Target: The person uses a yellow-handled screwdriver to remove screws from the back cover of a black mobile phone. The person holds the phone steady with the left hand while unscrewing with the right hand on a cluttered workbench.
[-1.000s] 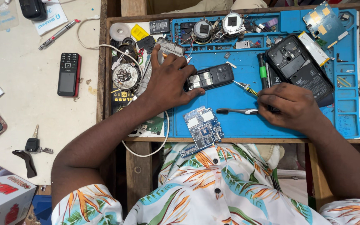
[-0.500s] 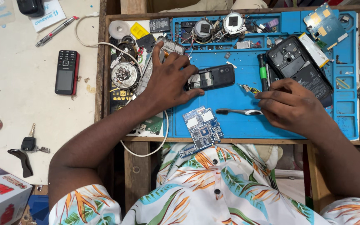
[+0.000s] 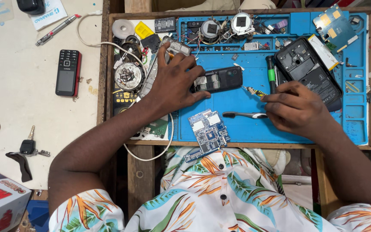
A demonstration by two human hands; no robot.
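Since a second ago, the right hand (image 3: 299, 109) is drawing in closer to the opened dark handset (image 3: 217, 80), and the yellow-handled screwdriver (image 3: 254, 91) it is pinching between fingertips is now pointing at the handset's near end. The left hand (image 3: 174, 79) is staying spread flat, fingers pressing the handset down on the blue repair mat (image 3: 254, 129) near the middle of the worktop. A bare blue circuit board (image 3: 207, 133) is lying at the mat's front edge, with grey tweezers (image 3: 243, 114) just beside the right hand. A larger opened phone shell (image 3: 310, 71) is resting towards the mat's far right corner, and a red-and-black keypad phone (image 3: 68, 72) is sitting well apart on the pale worktop (image 3: 18, 107) to the left. Done well, this step seems to call for steady downward pressure from the left hand and a tip seated squarely before any turning.
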